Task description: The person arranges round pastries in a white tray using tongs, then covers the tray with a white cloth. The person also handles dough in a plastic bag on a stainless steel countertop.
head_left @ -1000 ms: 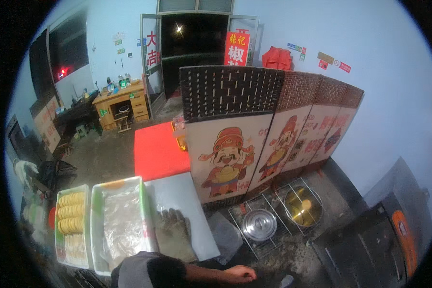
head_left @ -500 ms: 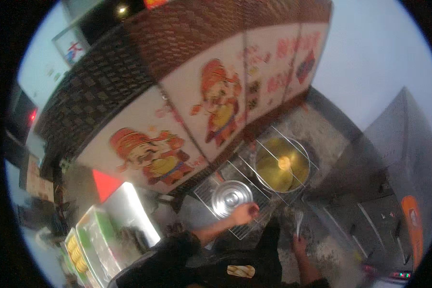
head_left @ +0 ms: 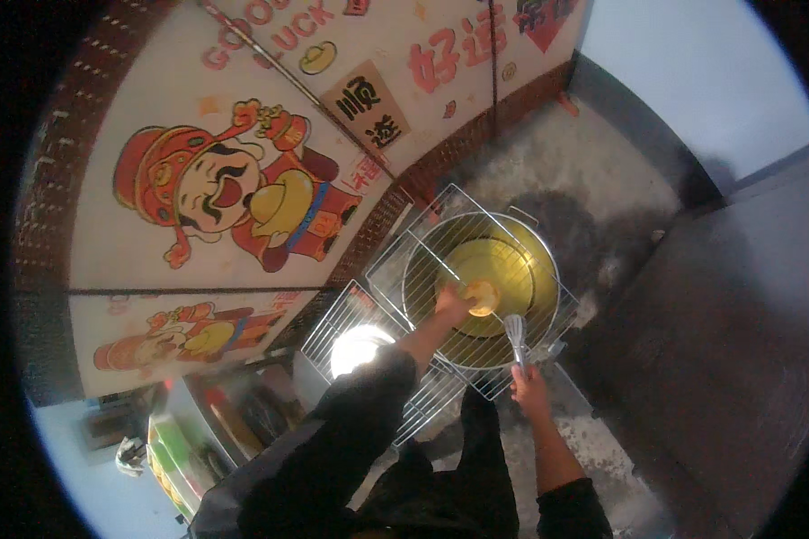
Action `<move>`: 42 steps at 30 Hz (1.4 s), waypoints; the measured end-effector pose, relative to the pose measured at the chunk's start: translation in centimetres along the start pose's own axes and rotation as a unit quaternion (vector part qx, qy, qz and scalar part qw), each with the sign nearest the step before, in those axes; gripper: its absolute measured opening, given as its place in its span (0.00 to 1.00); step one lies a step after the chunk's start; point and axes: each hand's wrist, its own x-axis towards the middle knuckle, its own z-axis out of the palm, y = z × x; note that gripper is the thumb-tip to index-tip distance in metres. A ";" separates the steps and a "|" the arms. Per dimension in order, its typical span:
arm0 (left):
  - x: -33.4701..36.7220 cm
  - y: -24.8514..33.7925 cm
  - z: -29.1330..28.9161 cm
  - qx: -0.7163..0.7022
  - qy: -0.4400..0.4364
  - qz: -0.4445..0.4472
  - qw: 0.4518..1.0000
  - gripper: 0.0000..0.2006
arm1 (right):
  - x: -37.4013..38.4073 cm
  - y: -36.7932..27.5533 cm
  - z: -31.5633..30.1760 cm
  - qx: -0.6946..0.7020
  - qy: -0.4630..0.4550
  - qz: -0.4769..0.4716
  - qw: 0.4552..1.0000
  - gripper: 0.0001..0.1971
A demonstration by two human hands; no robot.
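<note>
A wide metal pot point(head_left: 553, 328) holds yellowish liquid, and a wire rack point(head_left: 454, 193) lies across its top. Over the rack, my left hand point(head_left: 452, 306) reaches to a round golden piece point(head_left: 483, 298) near the pot's middle. Its fingertips are at the edge of that piece; whether they grip it I cannot make out. Closer to me, my right hand point(head_left: 530, 391) is closed round the handle of a metal whisk point(head_left: 515, 332). The whisk's wires point away from me, over the pot's near rim.
Left of the pot is a second wire rack point(head_left: 337, 314) with a round, glaring metal lid point(head_left: 360, 350) by it. Printed panels point(head_left: 90, 216) stand along the left and far side. A grey surface point(head_left: 692, 359) rises at the right. Trays point(head_left: 175, 449) sit at lower left.
My view has tipped down toward the pot. My left hand has gone from beside the metal lid to the golden piece. My right hand has brought the whisk up to the pot's rim.
</note>
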 end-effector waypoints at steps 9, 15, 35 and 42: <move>0.8 -3.4 5.1 -0.230 -0.031 -0.118 0.965 0.30 | 3.7 0.7 0.7 -0.007 -0.024 0.001 1.000 0.23; -1.6 -4.5 4.8 -0.238 -0.083 -0.131 0.959 0.24 | 2.5 1.5 0.2 0.022 -0.011 -0.009 1.000 0.23; -27.5 3.5 -30.8 -0.568 -0.103 0.093 0.811 0.16 | -17.2 -26.3 10.0 0.046 -0.217 -0.183 0.958 0.12; -36.6 2.7 -38.0 -0.588 -0.024 0.056 0.806 0.16 | -31.1 -27.3 14.4 0.070 -0.233 -0.259 0.935 0.14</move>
